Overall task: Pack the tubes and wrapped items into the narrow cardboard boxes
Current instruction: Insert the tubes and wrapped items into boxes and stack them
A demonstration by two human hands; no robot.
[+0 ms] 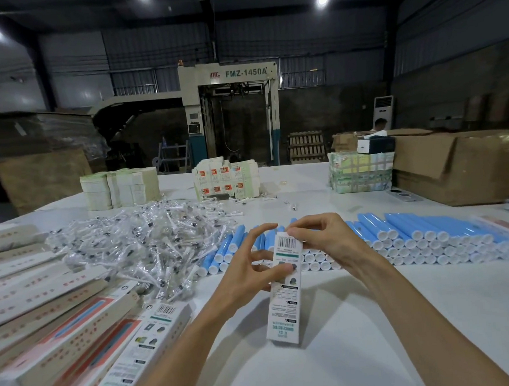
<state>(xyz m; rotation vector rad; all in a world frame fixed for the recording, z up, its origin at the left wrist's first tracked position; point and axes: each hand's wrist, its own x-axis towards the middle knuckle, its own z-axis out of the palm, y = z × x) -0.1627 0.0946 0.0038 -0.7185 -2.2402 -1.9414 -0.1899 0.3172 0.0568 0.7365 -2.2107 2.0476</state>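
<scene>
Narrow box held on end over the bench, its top end pinched.

The narrow box (pixel 284 287) is grasped at mid-body by the left grip (pixel 249 261). Its long axis runs from the near low end up and away to the barcoded top, where the flap is pinched by the right grip (pixel 322 236). The blue tubes (pixel 416 235) are stacked just beyond on the bench (pixel 376 320), caps toward the person and nearer the right grip. The wrapped items (pixel 136 246) are heaped to the left.

The large beige machine (pixel 192 88) at the back of the hall bears "FMZ-1450A" beside a red logo. The narrow white cardboard box (pixel 284 287) carries a barcode; its small print is unreadable.
</scene>
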